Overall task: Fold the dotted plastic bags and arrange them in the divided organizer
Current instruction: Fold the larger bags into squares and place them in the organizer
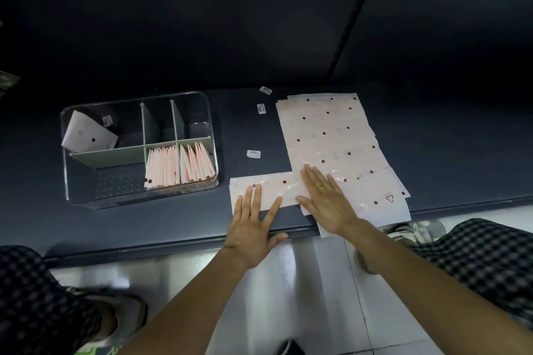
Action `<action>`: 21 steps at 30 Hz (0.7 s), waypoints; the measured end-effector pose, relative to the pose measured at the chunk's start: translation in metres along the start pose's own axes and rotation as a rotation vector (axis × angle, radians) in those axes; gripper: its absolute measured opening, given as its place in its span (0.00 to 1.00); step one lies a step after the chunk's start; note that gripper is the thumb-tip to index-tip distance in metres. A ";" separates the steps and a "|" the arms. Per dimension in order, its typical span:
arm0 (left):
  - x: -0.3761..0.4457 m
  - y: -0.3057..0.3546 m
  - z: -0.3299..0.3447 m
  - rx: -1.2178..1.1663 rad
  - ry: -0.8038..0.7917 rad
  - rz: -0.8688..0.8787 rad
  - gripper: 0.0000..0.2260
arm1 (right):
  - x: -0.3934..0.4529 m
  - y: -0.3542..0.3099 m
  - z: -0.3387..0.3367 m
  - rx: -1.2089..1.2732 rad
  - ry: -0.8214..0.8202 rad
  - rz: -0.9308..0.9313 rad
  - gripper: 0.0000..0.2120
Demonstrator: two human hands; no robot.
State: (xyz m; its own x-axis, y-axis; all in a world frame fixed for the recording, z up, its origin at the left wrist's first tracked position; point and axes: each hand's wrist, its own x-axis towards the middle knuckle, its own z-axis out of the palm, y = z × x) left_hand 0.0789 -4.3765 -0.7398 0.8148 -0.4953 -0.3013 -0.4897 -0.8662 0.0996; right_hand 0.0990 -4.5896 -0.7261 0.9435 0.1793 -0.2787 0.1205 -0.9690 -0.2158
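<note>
Flat, open left hand (253, 228) and right hand (326, 199) press folded strip (271, 190); crease should be smoothed outward, edges aligned.

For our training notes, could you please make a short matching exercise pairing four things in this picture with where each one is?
Things:
1. left hand
2. right hand
3. row of folded bags
4. single folded bag

Places:
A. back-left compartment of the organizer
B. flat on the strip folded across the table edge
C. front-right compartment
D. flat where the strip meets the stack of unfolded bags

Pairs: 1-B, 2-D, 3-C, 4-A
</note>
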 end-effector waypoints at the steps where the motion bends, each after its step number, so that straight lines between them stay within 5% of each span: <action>1: 0.000 0.000 0.000 0.003 0.000 0.004 0.33 | 0.002 0.003 -0.005 0.053 0.030 0.036 0.30; 5: -0.002 -0.003 -0.004 -0.012 -0.021 0.029 0.33 | 0.018 0.009 -0.027 0.143 0.098 0.142 0.22; 14: -0.009 -0.009 -0.023 -0.123 0.093 0.088 0.26 | 0.022 -0.001 -0.065 0.153 -0.455 0.254 0.09; 18: -0.027 -0.005 -0.022 -0.168 0.199 0.183 0.28 | -0.015 -0.027 -0.060 0.895 -0.657 0.550 0.01; 21: -0.039 -0.004 -0.021 -0.212 0.345 0.186 0.25 | -0.043 -0.048 -0.051 1.243 -0.830 0.554 0.03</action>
State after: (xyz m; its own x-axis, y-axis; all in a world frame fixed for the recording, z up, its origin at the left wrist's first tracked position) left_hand 0.0551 -4.3551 -0.7088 0.7921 -0.6063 0.0708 -0.5930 -0.7367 0.3251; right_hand 0.0684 -4.5598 -0.6561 0.3105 0.3088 -0.8990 -0.8727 -0.2822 -0.3984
